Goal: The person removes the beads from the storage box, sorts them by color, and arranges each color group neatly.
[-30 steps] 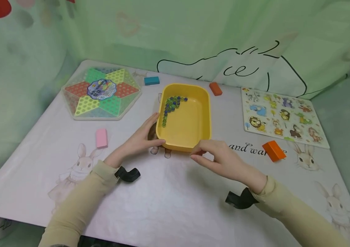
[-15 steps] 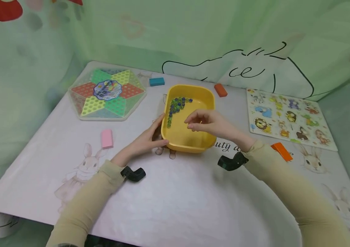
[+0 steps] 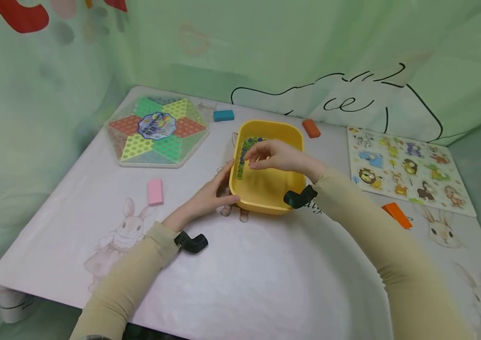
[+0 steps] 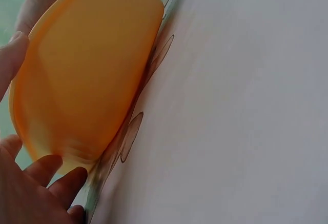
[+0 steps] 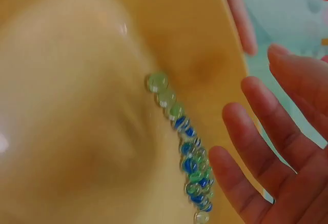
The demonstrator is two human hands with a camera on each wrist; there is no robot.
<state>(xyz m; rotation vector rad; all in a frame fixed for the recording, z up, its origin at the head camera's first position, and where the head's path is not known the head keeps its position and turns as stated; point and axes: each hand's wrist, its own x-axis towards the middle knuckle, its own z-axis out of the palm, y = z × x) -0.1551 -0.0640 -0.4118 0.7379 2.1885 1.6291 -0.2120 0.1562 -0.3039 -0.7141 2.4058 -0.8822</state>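
A yellow plastic tub (image 3: 261, 208) stands on the table, with green and blue glass marbles (image 3: 240, 173) gathered along its left side. My left hand (image 3: 207, 200) rests at the tub's near left corner, thumb toward the front and fingers spread along the left wall. In the left wrist view, the fingertips (image 4: 46, 166) lie against the lower part of the wall. Over the inside of the tub is my right hand (image 3: 277, 156), close above the marbles. Its fingers (image 5: 246, 129) bend loosely in the right wrist view, holding nothing.
A Chinese checkers board (image 3: 157, 132) lies at the back left, an animal puzzle board (image 3: 410, 167) at the right. Around the tub are a blue block (image 3: 223, 115), a pink block (image 3: 155, 192), a red-orange block (image 3: 311, 128) and an orange block (image 3: 397, 216).
My right hand has moved from the tub's near right rim, over its inside and leftward to the marbles. My left hand stays at the corner; the head view has shifted slightly.
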